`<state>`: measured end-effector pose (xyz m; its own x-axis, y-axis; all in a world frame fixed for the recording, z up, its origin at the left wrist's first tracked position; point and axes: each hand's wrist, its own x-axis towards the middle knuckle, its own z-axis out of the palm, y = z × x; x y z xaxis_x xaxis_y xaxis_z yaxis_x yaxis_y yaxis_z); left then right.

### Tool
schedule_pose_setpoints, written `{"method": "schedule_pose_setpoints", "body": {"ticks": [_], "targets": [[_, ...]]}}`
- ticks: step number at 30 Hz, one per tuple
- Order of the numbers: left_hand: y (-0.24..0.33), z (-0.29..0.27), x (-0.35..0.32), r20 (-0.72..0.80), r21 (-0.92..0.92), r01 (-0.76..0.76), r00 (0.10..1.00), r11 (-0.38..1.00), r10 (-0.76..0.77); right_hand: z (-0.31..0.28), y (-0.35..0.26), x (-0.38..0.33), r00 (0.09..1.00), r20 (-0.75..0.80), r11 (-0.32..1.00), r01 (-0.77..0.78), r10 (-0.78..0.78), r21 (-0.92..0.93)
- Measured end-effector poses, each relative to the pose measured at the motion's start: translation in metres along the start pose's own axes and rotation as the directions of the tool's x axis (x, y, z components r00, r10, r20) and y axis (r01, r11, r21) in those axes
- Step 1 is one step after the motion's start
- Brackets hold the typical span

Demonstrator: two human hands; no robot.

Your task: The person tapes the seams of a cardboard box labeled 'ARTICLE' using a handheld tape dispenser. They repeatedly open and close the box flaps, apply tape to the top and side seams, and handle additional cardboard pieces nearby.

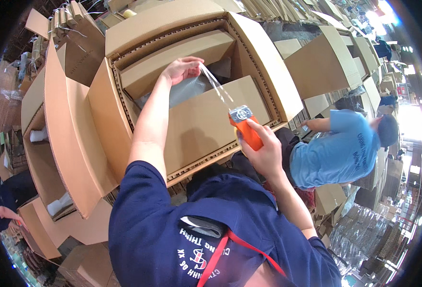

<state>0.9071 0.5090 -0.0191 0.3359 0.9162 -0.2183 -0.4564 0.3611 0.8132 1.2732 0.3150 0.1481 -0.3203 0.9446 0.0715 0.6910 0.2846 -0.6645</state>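
Note:
In front of me stands a large open cardboard box (pixel 165 23) with its flaps spread outward. Inside it are a far cardboard panel (pixel 172 62), a near cardboard panel (pixel 206 126) and grey plastic sheeting (pixel 186 93) between them. My right hand (pixel 264 155) grips an orange tape dispenser (pixel 249 134) above the box's near edge. A strip of clear tape (pixel 215 84) stretches from the dispenser to my left hand (pixel 184 71). That hand is over the box opening, its fingers pinching the strip's free end.
Another open box (pixel 79 138) with white foam pieces adjoins on the left, and more boxes (pixel 323 62) line the right. A person in a light blue shirt (pixel 333 150) works close on my right. At the far left another person's arm (pixel 7 214) shows.

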Motion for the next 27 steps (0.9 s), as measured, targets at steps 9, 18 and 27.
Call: {"method": "schedule_pose_setpoints", "body": {"ticks": [9,18,27], "targets": [[-0.067,-0.056,-0.082,-0.229,-0.252,0.65,0.68,0.717,-0.697,0.067,0.007,0.036,0.89,0.406,0.953,-0.09,0.208,-0.289],[-0.078,0.041,-0.064,-0.289,0.95,0.146,0.742,0.275,0.605,0.075,0.004,0.062,0.796,0.562,0.96,-0.084,0.226,-0.267],[-0.08,0.066,-0.073,-0.572,0.82,0.569,0.819,0.06,0.047,-0.047,-0.042,-0.056,0.857,0.5,0.972,-0.008,0.127,-0.233]]}}
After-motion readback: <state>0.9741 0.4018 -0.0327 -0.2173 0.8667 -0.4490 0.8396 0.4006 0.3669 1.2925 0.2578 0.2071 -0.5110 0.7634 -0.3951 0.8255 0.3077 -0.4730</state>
